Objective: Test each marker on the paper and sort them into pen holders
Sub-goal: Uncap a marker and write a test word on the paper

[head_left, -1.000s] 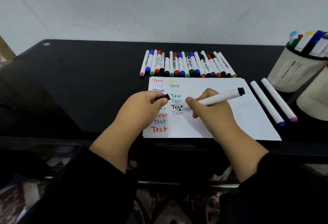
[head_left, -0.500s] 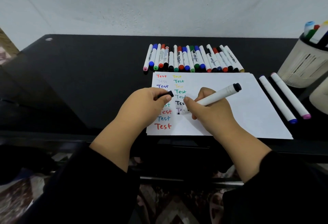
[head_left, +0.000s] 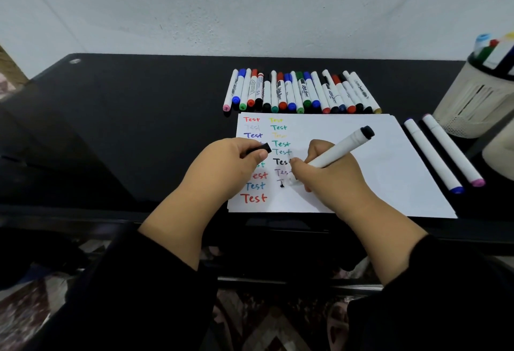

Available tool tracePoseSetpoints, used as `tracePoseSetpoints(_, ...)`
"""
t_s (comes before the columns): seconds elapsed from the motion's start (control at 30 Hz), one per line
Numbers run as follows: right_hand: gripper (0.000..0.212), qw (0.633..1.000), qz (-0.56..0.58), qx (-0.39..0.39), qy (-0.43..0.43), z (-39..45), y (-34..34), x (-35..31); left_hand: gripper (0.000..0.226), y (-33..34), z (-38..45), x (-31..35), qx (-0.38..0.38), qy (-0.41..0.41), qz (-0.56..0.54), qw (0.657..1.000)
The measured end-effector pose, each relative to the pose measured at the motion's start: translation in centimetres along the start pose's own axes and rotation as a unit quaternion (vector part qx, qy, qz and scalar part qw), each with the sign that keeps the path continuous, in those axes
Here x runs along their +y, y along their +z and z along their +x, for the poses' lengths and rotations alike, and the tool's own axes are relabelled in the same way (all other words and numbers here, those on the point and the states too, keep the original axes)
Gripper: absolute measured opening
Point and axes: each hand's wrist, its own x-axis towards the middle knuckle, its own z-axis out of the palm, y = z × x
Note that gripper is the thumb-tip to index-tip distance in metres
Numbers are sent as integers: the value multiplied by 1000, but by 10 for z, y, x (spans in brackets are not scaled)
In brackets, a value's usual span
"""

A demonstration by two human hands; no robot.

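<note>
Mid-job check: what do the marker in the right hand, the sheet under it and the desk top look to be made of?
Marker: smooth white plastic barrel, probably, with a black end. Sheet: thin matte white paper, taking ink cleanly. Desk top: glossy black, glass or lacquer; faint reflections show, but which one I cannot tell.

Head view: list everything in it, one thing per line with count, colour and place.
Table: one, black, across the frame.
Paper: one white sheet, table centre, with coloured "Test" words.
Marker row: about twenty, mixed caps, behind the paper.
Loose markers: two, white with blue and pink caps, right of the paper.
Pen holder: one, cream, far right, with markers inside.
Second holder: cream, right edge, cut off.
Black marker: one, tip on the paper.
Cap: one, black.
Left hand: pinches the cap.
Right hand: grips the black marker.
</note>
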Motion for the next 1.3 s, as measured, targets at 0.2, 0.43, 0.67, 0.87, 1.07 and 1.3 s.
tracePoseSetpoints(0.2,29,1000,11,8,-2,1,-3,1,36,1,1,-1,-1,-1,0,1000)
tracePoseSetpoints(0.43,32,1000,4,7,-10,0,-3,2,36,2,3,-1,-3,-6,9,1000)
tracePoseSetpoints(0.67,31,1000,15,25,-2,1,-5,3,36,-1,0,-1,-1,-1,3,1000)
tracePoseSetpoints(0.87,35,999,28,16,-5,-1,-6,2,35,1,-1,1,-1,1,4,1000)
tracePoseSetpoints(1.07,32,999,29,32,-9,1,-7,4,35,1,-1,0,0,7,5,1000)
tracePoseSetpoints(1.3,34,999,33,33,-6,2,-8,5,36,1,0,0,-8,4,15,1000)
